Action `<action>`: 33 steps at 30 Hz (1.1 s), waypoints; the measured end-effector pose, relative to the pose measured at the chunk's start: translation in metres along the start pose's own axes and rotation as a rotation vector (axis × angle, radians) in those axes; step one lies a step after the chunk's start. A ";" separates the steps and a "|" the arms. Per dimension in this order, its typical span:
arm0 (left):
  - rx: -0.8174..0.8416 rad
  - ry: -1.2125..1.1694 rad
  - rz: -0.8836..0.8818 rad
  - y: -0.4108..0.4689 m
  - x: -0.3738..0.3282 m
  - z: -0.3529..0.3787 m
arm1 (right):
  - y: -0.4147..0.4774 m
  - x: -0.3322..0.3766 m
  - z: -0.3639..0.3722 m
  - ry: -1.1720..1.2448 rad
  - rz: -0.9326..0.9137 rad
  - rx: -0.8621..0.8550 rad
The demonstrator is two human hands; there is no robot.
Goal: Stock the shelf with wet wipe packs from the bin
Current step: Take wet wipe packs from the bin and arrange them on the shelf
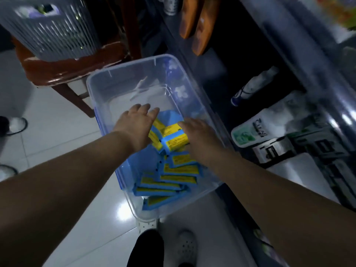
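- While heaped loose at the near end of the bin [125, 61]: packs [174, 138], flat, blue with yellow labels.
- Pick-up step, by the look of it.
- Left hand [136, 124]: grip wide, fingers straight over packs.
- Right hand [198, 133]: on top pack; grip closed or not, cannot tell.
- Next: closing round one pack, lifting clear of the bin wall, across to the shelf [285, 47].

cam: head-worn, single wide-angle view | faces: forward and steeply down | range: close above clear bin [119, 85] on tiled floor [57, 122] | frame: bin centred, shelf [300, 60] along right edge
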State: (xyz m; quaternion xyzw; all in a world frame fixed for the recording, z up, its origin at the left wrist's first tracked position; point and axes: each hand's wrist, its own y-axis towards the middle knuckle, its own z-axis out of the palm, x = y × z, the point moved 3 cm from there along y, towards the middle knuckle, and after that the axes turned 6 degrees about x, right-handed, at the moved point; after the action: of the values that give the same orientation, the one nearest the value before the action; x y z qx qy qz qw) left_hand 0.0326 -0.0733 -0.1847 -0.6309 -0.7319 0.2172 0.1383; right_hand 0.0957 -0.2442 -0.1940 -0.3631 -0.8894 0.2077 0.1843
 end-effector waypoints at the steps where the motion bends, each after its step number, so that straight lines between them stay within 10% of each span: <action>1: 0.014 0.005 0.013 0.006 -0.001 0.005 | 0.004 -0.002 0.003 -0.001 -0.004 0.006; 17: 0.166 0.225 0.048 0.088 0.012 0.081 | 0.098 -0.021 0.060 -0.032 -0.107 0.162; 33: -0.018 -0.594 -0.245 0.008 0.010 -0.009 | 0.031 -0.006 -0.026 0.896 0.160 -0.107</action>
State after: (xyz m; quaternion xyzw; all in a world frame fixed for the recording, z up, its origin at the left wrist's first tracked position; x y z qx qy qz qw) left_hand 0.0421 -0.0612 -0.1813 -0.4484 -0.8125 0.3673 -0.0620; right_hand 0.1297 -0.2217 -0.1889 -0.4938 -0.7005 -0.0026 0.5152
